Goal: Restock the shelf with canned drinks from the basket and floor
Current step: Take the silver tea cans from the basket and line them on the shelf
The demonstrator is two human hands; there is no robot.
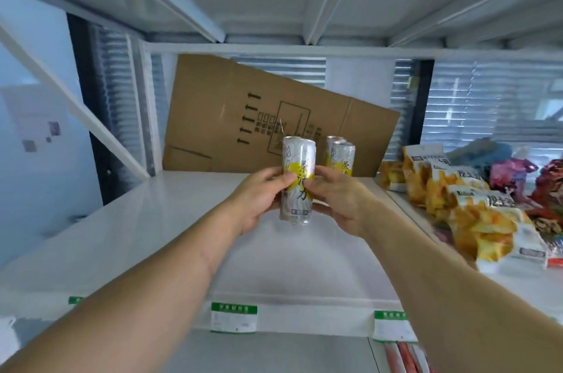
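Note:
A tall silver can with a yellow patch and dark lettering [300, 156] is held upright just above the white shelf [152, 235]. My left hand [259, 199] grips its left side and my right hand [338, 199] grips its right side. Two matching cans [342, 156] stand farther back on the shelf, a little to the right of the held one, close in front of a cardboard sheet. The basket and the floor are out of view.
A flattened brown cardboard box [243, 116] leans against the shelf's back. Snack bags [475, 214] fill the shelf section at right. Green and white price tags [234, 317] line the front edge. The upper shelf's underside [274, 6] hangs close overhead.

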